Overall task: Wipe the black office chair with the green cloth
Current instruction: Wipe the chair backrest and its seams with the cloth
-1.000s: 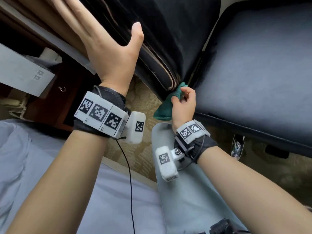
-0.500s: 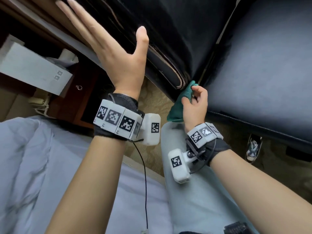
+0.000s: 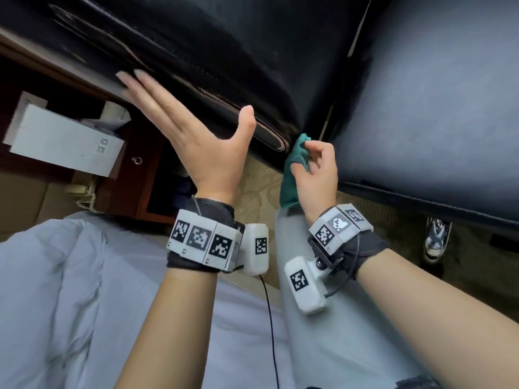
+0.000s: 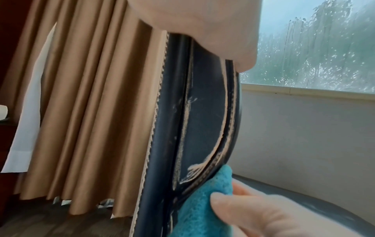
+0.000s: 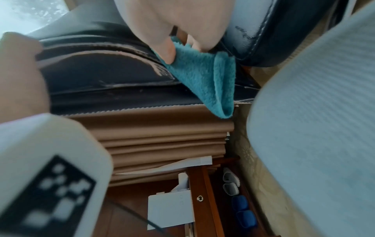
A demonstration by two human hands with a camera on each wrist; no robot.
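The black office chair fills the top of the head view, its worn backrest (image 3: 213, 51) at the left and its seat (image 3: 438, 113) at the right. My left hand (image 3: 196, 136) lies flat with straight fingers against the backrest's side edge (image 4: 202, 112), thumb spread. My right hand (image 3: 314, 169) pinches the green cloth (image 3: 295, 161) and holds it against the backrest's lower corner, by the gap to the seat. The right wrist view shows the cloth (image 5: 205, 77) hanging folded below my thumb. In the left wrist view the cloth (image 4: 202, 200) touches the cracked trim.
A dark wooden bedside cabinet (image 3: 134, 175) with a white box (image 3: 64, 141) stands at the left. Tan curtains (image 4: 91, 96) hang behind the backrest. White bedding (image 3: 56, 304) and my grey-trousered leg (image 3: 337, 346) lie below. Patterned carpet (image 3: 261, 189) shows between, and a chair caster (image 3: 436, 237) at the right.
My left hand has slid down the backrest's edge towards me, staying flat. My right hand with the cloth has stayed at the backrest's lower corner.
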